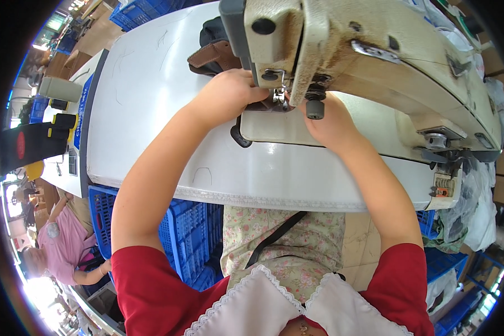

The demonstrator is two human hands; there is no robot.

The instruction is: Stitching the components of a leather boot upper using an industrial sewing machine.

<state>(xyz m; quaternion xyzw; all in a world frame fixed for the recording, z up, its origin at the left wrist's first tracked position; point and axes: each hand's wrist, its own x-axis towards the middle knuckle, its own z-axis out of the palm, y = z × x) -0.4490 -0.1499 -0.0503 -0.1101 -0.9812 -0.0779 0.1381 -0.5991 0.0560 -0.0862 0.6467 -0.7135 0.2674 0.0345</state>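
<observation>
A brown leather piece (pixel 216 56) with dark fabric lies on the white sewing table, partly under the head of a sewing machine (pixel 285 33). Its near edge runs beneath the presser foot (pixel 279 96). My left hand (pixel 227 96) bears on this piece just left of the needle, fingers bent and closed against the leather. Close on the other side of the foot is my right hand (pixel 331 122); the machine head covers its fingers, so their grip is hidden.
A ruler strip (pixel 235 199) follows the table's front edge. Blue crates (pixel 187 238) stand below on the left. A black knee-like lever pad (pixel 240 134) sits beside the machine bed. Clear plastic bags (pixel 479 204) hang at right. Another person in pink (pixel 67 241) sits at far left.
</observation>
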